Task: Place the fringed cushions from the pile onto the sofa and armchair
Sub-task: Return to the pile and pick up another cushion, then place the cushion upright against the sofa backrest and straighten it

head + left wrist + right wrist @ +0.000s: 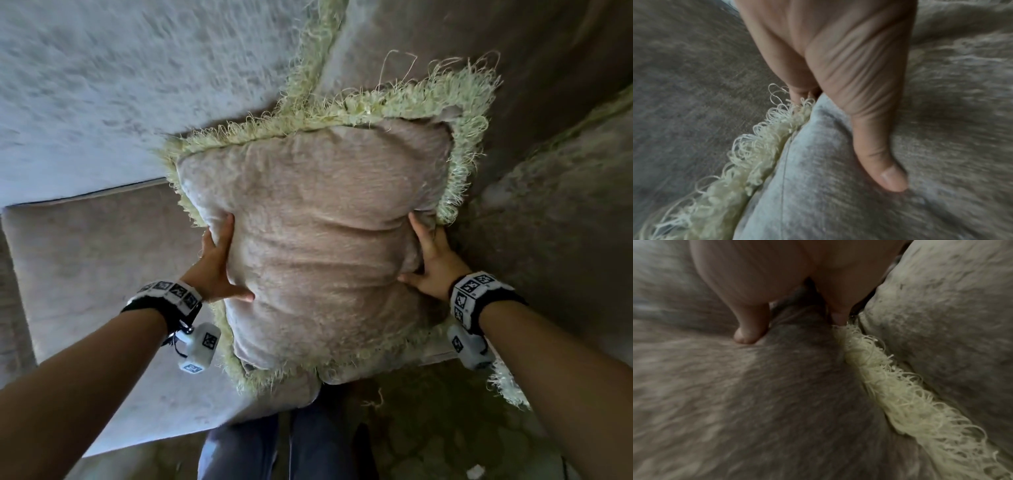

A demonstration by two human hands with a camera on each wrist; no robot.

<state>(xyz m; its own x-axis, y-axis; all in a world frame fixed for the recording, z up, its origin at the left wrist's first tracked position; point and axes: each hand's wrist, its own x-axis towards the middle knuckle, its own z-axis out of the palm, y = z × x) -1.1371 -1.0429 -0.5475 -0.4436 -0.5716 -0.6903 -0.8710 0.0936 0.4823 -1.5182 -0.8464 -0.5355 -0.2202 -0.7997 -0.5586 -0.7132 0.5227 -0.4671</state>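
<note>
A large fringed cushion, pale pinkish-beige velvet with a cream-yellow looped fringe round its edge, is held up between both hands over the sofa seat. Its top edge leans toward the sofa backrest, and its lower edge hangs just over the seat's front edge, above the person's dark trousers.

The left hand grips the cushion's left side: its thumb presses into the front of the fabric and dents it, while the fingers go behind the fringed edge and are mostly hidden. The right hand grips the right side the same way, with the thumb dug into the front face and the fingers wrapped behind the seam beside the fringe. Creases run across the middle of the cushion between the two grips.

To the left, a second fringed cushion of lighter, greyer velvet stands against the backrest, its fringe touching the top left corner of the held one. To the right, another velvet cushion sits just beside the right hand, and in the right wrist view its surface lies close against the held cushion's fringe.

Both wrists wear black bands with white marker blocks. Dark patterned floor shows below the seat's front edge.
</note>
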